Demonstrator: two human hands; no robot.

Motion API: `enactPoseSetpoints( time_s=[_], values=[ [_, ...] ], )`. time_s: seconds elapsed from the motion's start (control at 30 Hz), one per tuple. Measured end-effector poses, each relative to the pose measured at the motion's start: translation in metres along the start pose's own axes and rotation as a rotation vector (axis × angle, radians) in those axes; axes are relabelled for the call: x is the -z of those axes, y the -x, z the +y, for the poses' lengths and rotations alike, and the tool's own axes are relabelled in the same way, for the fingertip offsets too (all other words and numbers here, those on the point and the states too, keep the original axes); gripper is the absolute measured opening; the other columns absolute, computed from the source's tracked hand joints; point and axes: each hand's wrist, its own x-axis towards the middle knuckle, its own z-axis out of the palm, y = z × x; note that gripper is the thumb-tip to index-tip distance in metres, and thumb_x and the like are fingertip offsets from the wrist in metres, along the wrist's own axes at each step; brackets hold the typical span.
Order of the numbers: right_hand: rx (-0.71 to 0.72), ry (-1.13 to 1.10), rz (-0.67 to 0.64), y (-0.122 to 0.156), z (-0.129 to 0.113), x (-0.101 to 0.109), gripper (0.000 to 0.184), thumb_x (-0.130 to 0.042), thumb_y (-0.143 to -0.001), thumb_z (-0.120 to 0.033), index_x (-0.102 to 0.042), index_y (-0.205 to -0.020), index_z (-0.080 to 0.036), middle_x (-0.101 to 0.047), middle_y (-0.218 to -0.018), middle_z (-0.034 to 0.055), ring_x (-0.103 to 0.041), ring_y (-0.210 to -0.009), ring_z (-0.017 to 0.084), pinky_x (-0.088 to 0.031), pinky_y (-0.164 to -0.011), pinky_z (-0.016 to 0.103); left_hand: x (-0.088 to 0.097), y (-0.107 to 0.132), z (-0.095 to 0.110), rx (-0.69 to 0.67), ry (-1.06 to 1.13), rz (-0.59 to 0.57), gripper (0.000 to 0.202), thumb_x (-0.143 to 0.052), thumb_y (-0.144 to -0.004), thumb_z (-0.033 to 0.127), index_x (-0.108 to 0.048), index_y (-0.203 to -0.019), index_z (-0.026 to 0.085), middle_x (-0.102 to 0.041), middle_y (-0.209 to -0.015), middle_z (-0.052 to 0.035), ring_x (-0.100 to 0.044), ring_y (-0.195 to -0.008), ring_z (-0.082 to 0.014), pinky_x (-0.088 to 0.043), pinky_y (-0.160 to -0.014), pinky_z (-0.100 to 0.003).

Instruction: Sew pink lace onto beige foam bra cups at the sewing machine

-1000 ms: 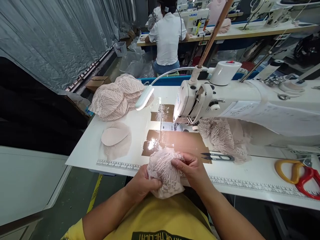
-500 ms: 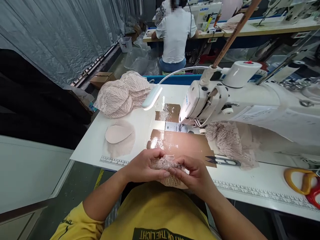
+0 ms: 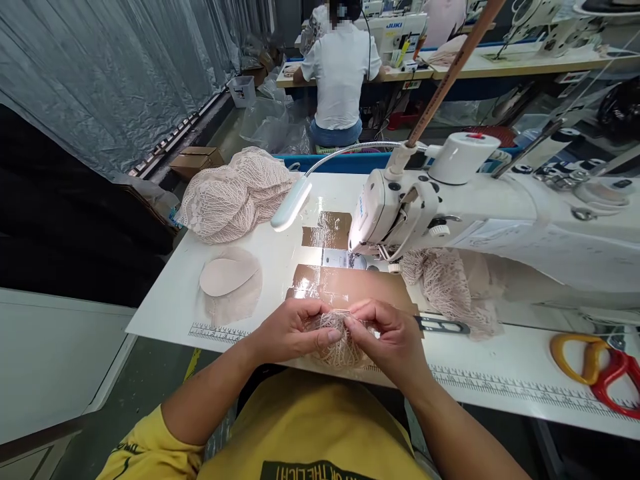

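A beige lace piece point(image 3: 341, 343) hangs over the table's front edge between both hands. My left hand point(image 3: 295, 330) grips its left side, thumb lying across the front. Its upper right edge is pinched between thumb and fingers of my right hand point(image 3: 387, 333). Just beyond the hands is a brown glossy plate point(image 3: 360, 283) on the table, in front of the sewing machine point(image 3: 395, 210). Thread snips point(image 3: 443, 325) lie right of my right hand, their blades partly hidden by it.
Stacked lace cups point(image 3: 235, 193) sit at the table's back left, with a smooth beige pad point(image 3: 227, 277) nearer. More lace point(image 3: 450, 283) lies under the machine arm. Scissors point(image 3: 595, 367) rest at right. A lamp point(image 3: 293, 203) overhangs the table. A co-worker point(image 3: 340, 77) sits beyond.
My right hand has moved up slightly to the lace's top edge, and the lace now shows more of its front. The whole view has shifted a little.
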Motion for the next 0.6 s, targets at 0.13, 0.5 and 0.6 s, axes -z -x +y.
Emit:
enactPoseSetpoints(
  time_s=[0.13,0.5,0.6],
  values=[
    [-0.061,0.000,-0.013,-0.001,0.004,0.002,0.017,-0.063,-0.076,-0.021,-0.059,-0.060,-0.019,-0.069,-0.066,0.0012,-0.064,-0.058,0.014,-0.048,-0.054,0.023,0.000,-0.006,-0.001,0.001,-0.022,0.005,0.025,-0.063,-0.083,0.034,-0.064,-0.090,0.010,-0.054,-0.075,-0.0018,-0.047,-0.068,-0.0108,-0.039,-0.062,-0.021],
    [-0.122,0.022,0.019,-0.001,0.010,0.004,0.017,-0.062,-0.074,-0.024,-0.058,-0.058,-0.019,-0.068,-0.063,0.0012,-0.061,-0.055,0.014,-0.046,-0.052,0.023,-0.001,-0.015,-0.006,-0.178,-0.316,0.045,0.022,-0.054,-0.089,0.031,-0.066,-0.089,0.012,-0.058,-0.074,-0.0032,-0.049,-0.068,-0.0118,-0.039,-0.063,-0.023],
    [-0.184,-0.008,-0.015,0.000,0.011,0.006,0.021,-0.062,-0.075,-0.027,-0.056,-0.057,-0.019,-0.064,-0.059,0.0001,-0.055,-0.052,0.012,-0.042,-0.049,0.022,-0.001,-0.016,-0.005,-0.241,-0.332,0.043,0.023,-0.051,-0.091,0.029,-0.065,-0.087,0.012,-0.057,-0.071,-0.0031,-0.049,-0.067,-0.0119,-0.039,-0.062,-0.023]
  ],
)
